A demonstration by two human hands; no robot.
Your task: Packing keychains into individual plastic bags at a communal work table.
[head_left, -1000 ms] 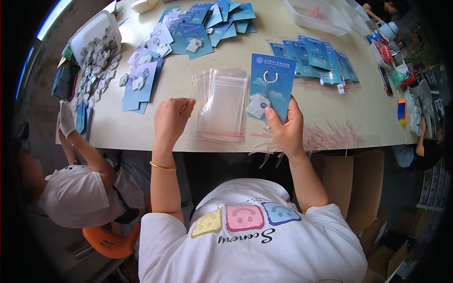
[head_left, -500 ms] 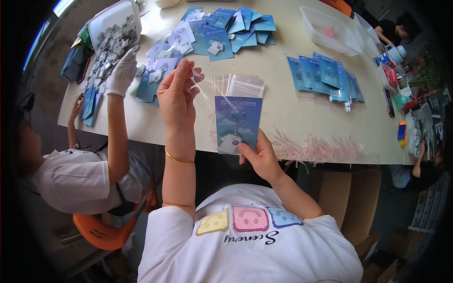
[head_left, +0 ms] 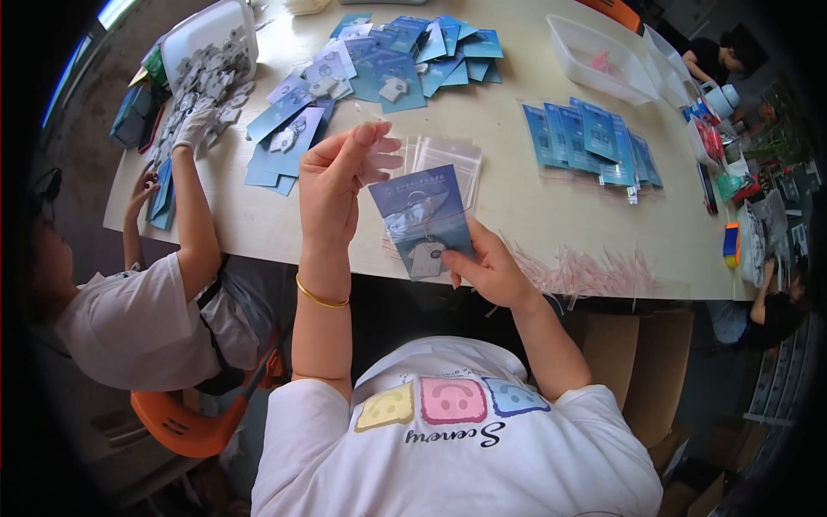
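My right hand (head_left: pixel 489 269) holds a blue printed card (head_left: pixel 398 200) by its lower right corner, thumb on the front. A keychain with a white shirt-shaped charm (head_left: pixel 425 258) lies on the card, its metal ring above the charm. The card is tilted, and a glare crosses its middle. My left hand (head_left: pixel 338 177), raised just left of the card's top, pinches a piece of clear plastic film (head_left: pixel 372 115); its outline is hard to see, and I cannot tell whether it reaches the card. Behind the card, clear plastic bags (head_left: pixel 461 159) lie stacked on the table.
Loose blue cards with keychains (head_left: pixel 394 73) are heaped at the far middle. Bagged cards (head_left: pixel 594 142) lie to the right, near a white bin (head_left: pixel 594 73). Pinkish strips (head_left: pixel 586 271) pile at the front edge. At left, a co-worker's gloved hand (head_left: pixel 194 129) is among loose charms (head_left: pixel 211 82).
The card has tilted to the left in my right hand. My left hand has shifted slightly right and down. The co-worker's gloved hand has moved down and left among the charms.
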